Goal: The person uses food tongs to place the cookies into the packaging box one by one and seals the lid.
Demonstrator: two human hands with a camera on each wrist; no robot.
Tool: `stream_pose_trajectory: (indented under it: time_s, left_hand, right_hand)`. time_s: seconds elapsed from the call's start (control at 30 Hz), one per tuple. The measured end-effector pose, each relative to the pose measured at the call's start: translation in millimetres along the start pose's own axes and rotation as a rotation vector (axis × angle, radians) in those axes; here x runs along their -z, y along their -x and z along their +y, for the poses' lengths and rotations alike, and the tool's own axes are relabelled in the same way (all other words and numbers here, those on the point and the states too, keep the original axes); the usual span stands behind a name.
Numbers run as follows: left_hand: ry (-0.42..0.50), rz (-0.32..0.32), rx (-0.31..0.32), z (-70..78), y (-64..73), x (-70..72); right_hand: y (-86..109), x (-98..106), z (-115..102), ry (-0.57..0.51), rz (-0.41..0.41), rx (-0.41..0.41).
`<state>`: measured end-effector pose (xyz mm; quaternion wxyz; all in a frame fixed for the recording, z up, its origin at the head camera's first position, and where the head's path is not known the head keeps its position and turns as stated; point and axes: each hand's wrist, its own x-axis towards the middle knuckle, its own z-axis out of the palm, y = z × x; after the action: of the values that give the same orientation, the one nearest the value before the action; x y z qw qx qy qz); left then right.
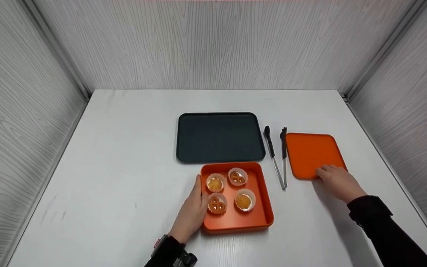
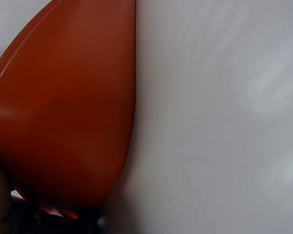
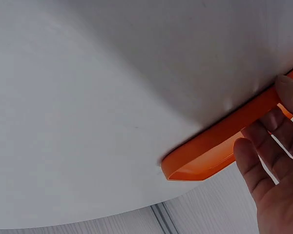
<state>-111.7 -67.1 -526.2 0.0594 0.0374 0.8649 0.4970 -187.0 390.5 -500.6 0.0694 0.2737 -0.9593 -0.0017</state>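
An orange square box (image 1: 232, 222) holds several small pastries in white paper cups, among them a pretzel-shaped cookie (image 1: 217, 205) and a swirled cookie (image 1: 243, 201). Along the box's left wall lies my left hand (image 1: 191, 213), its fingers straight and its thumb at the rim. The left wrist view is filled mostly by the box's outer wall (image 2: 68, 107). My right hand (image 1: 339, 181) pinches the near edge of a shallow orange lid (image 1: 311, 154), which lies inside-up on the table. In the right wrist view the thumb is outside the lid's rim (image 3: 224, 126), the fingers inside.
Beyond the box lies a dark rectangular tray (image 1: 219, 137). Tongs (image 1: 284, 163) with black tips rest spread between the tray and the lid, right beside the lid's left edge. Pale wood-grain panels (image 1: 213, 44) enclose the white table (image 1: 124, 178) at the back and sides.
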Motion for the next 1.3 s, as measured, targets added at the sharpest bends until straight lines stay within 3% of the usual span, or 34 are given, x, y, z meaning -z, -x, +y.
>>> stream_pose_trajectory:
  time_s: [0.2,0.37,0.73,0.93,1.3]
  left_hand:
    - [-0.006,-0.004,0.0,-0.2,-0.4,-0.2]
    - [-0.003,-0.004,0.0,-0.7,-0.4,-0.2]
    - [0.0,0.002,-0.001,-0.1,-0.2,0.0]
    - [0.033,0.001,0.007,-0.5,-0.7,1.4]
    - [0.128,-0.041,0.069,3.6,-4.2,10.8]
  right_hand:
    - [2.1,1.2,5.7,0.09,0.151,0.094]
    - [1.9,13.1,12.5,0.113,0.274,0.096]
    - [0.9,61.7,9.5,0.07,0.548,-0.1]
    - [-3.0,97.9,-10.4,0.024,0.624,-0.092]
    - [-26.0,140.5,-72.9,-0.07,0.779,0.104]
